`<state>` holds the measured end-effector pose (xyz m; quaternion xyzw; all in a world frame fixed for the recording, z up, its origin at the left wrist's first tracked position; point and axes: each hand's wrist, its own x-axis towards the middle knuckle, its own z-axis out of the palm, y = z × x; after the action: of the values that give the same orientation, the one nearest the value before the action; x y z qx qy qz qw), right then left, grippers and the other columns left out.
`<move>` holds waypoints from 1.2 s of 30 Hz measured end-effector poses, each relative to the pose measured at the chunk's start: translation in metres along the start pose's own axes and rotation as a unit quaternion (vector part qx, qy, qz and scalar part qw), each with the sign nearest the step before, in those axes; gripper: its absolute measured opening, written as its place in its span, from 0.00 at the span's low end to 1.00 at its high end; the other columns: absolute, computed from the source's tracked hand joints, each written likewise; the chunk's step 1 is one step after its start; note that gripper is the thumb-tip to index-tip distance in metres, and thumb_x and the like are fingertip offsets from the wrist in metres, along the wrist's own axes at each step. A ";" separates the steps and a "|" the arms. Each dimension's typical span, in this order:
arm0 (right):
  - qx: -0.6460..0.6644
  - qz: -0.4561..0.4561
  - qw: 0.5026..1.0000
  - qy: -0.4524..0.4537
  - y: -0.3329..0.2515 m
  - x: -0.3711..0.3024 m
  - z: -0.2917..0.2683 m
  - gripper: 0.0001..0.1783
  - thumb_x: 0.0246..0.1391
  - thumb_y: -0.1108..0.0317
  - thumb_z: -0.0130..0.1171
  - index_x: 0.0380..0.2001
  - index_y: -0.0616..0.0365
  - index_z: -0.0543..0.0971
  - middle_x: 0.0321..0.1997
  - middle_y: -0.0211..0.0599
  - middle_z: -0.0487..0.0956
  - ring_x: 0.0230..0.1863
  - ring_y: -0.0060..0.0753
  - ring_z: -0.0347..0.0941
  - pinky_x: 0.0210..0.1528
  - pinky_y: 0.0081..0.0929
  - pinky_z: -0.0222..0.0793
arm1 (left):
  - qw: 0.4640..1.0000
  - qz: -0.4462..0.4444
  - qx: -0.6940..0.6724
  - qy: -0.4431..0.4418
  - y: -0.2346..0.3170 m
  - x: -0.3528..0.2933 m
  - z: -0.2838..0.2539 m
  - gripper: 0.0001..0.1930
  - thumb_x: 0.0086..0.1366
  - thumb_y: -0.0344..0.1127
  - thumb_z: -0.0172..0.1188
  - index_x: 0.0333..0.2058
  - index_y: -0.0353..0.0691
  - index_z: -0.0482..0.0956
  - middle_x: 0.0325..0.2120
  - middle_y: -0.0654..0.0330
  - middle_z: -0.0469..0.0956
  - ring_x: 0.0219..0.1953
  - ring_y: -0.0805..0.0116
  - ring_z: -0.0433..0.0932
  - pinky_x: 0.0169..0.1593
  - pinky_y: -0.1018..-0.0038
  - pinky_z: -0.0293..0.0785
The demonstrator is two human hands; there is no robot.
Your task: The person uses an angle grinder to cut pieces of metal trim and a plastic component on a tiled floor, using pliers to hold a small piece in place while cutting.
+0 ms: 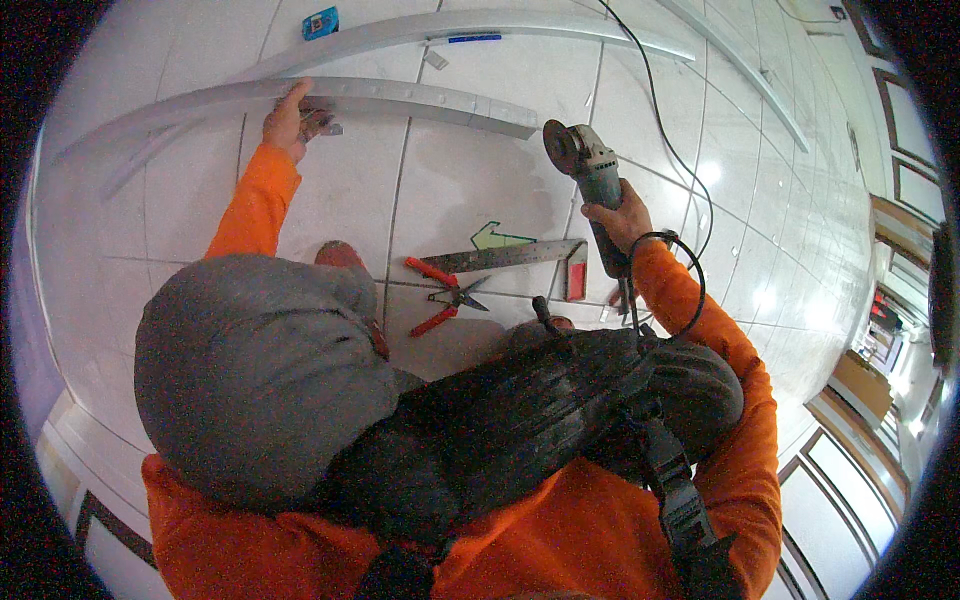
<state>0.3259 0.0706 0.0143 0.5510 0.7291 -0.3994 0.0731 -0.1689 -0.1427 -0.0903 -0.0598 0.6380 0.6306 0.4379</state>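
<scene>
My left hand [286,126] is closed around a long silvery metal profile [430,101], held a little above the tiled floor. An angle grinder [598,180] with a thin round disc is in my right hand [622,214], its body upright and the disc at the top. The disc is close to the profile's right end but apart from it. Whether the disc is spinning I cannot tell. Below the profile, tin snips with red handles [434,320] lie opened on the floor, beside a metal square [510,256] with a red-marked stock.
Another metal profile [480,20] lies beyond, near a blue marker [474,38] and a blue packet [320,23]. A third profile [745,80] is at the far right. The grinder's black cord [655,95] runs across the floor and loops by my right forearm. A green arrow sticker [500,237] marks the floor.
</scene>
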 end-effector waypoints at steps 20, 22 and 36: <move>-0.021 -0.098 0.966 -0.240 -0.025 0.026 -0.023 0.39 0.36 0.68 0.72 0.56 0.59 0.71 0.44 0.37 0.79 0.42 0.33 0.75 0.50 0.32 0.71 | 0.991 0.082 0.099 -0.045 0.009 0.015 -0.075 0.21 0.57 0.45 0.70 0.44 0.37 0.78 0.35 0.60 0.79 0.34 0.67 0.78 0.41 0.72 0.76; -0.039 -0.130 0.951 -0.278 -0.040 0.031 -0.014 0.39 0.36 0.67 0.72 0.56 0.58 0.71 0.43 0.37 0.79 0.42 0.33 0.75 0.50 0.32 0.71 | 0.971 0.079 0.217 -0.056 0.000 0.033 -0.122 0.23 0.63 0.55 0.61 0.38 0.37 0.81 0.30 0.62 0.79 0.31 0.71 0.76 0.41 0.74 0.73; -0.288 -0.193 0.899 -0.268 -0.075 0.022 0.000 0.40 0.34 0.59 0.72 0.55 0.53 0.71 0.39 0.47 0.81 0.40 0.47 0.80 0.46 0.40 0.74 | 0.993 0.031 0.062 -0.093 0.031 -0.018 -0.070 0.24 0.63 0.39 0.62 0.56 0.35 0.71 0.49 0.56 0.76 0.48 0.59 0.76 0.54 0.67 0.73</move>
<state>0.2529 0.0816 0.0402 0.2262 0.8572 -0.3108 0.3428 -0.2115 -0.2053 -0.0684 0.0462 0.6338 0.6064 0.4780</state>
